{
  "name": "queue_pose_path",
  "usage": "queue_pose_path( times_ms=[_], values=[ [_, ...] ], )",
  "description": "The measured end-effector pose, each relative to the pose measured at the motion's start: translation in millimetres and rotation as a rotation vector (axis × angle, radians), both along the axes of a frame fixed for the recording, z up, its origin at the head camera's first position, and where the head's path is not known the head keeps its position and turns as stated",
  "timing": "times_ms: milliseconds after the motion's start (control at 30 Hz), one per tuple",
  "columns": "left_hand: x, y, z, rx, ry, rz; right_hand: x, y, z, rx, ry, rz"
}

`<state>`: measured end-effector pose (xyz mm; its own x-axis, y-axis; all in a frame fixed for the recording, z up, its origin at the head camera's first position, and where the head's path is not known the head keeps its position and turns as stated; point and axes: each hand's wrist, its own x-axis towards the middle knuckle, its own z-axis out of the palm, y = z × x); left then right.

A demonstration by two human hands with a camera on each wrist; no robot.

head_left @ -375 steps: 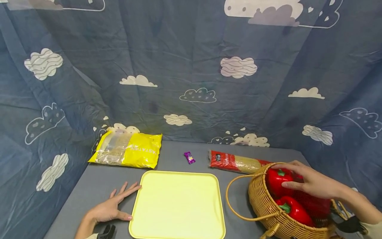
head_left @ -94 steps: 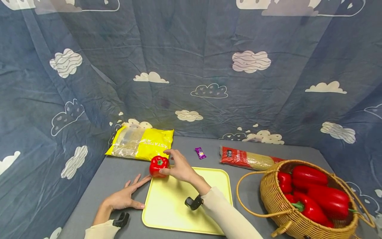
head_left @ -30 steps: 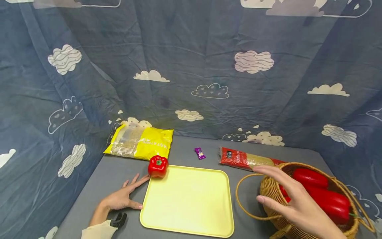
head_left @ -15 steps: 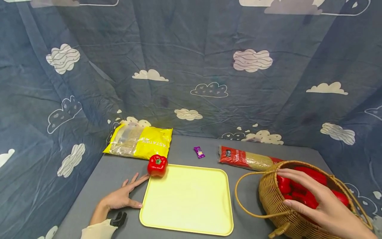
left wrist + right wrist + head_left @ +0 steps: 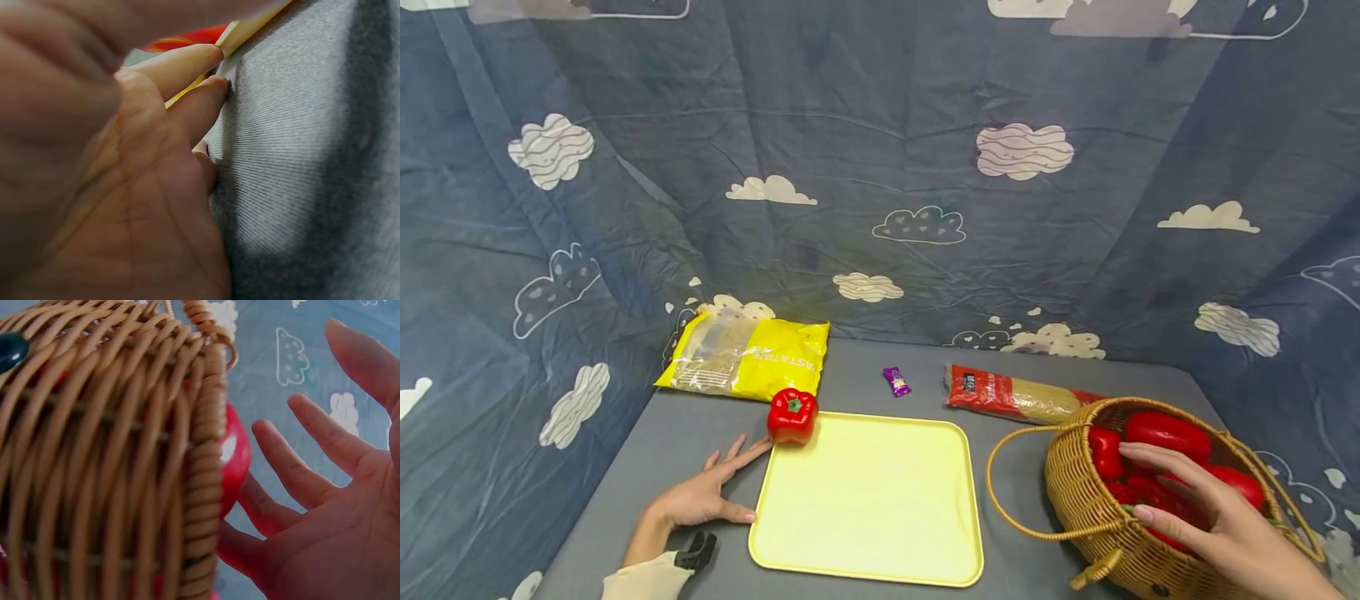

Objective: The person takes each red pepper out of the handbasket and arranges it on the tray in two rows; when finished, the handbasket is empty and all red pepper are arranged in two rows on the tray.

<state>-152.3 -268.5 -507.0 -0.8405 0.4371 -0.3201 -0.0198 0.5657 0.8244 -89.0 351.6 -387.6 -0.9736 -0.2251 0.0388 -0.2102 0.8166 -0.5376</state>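
My left hand (image 5: 698, 497) lies on the table with fingers spread, its index finger and thumb touching the left edge of the yellow tray (image 5: 865, 500). On the tray's far left corner stands a red bell pepper (image 5: 792, 417), close to those fingertips. At the right, my right hand (image 5: 1232, 525) reaches over the mouth of a wicker basket (image 5: 1063, 487) that holds several red peppers (image 5: 1167, 435). In the right wrist view its fingers (image 5: 290, 469) are spread by the basket rim, near one red pepper (image 5: 234, 456); whether they touch it I cannot tell.
A yellow pasta bag (image 5: 748, 354) lies at the back left, just behind the bell pepper. Behind the tray are a small purple candy (image 5: 897, 382) and a red noodle packet (image 5: 1015, 393). The basket's handle (image 5: 1000, 500) loops out toward the tray. A cloud-printed curtain (image 5: 910, 275) surrounds the table.
A red bell pepper now stands on the tray's far left corner. My right hand left it, came back to the basket and moved in over the peppers. The left hand stays at the tray.
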Motion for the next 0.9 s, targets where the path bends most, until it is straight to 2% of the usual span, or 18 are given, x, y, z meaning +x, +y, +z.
queue_pose_path(
  times_ms=[133, 333, 467, 633, 767, 900],
  values=[
    [-0.2, -1.1, 0.6, 0.004, 0.007, 0.008, -1.1, 3.0, -5.9, -0.043, -0.012, 0.012],
    [-0.3, -0.2, 1.0, 0.043, 0.023, -0.040, 3.3, 10.6, -16.3, -0.081, -0.028, 0.057],
    [-2.6, 1.0, 1.6, 0.053, 0.037, -0.054, 3.5, 13.8, -21.1, -0.041, -0.022, 0.051],
    [-5.0, 1.6, 3.2, 0.037, 0.038, -0.044, -1.3, 13.4, -23.4, 0.020, -0.015, 0.038],
    [-4.6, 0.1, 2.4, 0.041, 0.052, -0.056, -4.1, 12.1, -24.6, 0.030, -0.014, 0.042],
    [-2.5, -1.9, -2.1, 0.040, 0.064, -0.051, -5.6, 10.2, -26.2, 0.016, -0.051, 0.040]
  ],
)
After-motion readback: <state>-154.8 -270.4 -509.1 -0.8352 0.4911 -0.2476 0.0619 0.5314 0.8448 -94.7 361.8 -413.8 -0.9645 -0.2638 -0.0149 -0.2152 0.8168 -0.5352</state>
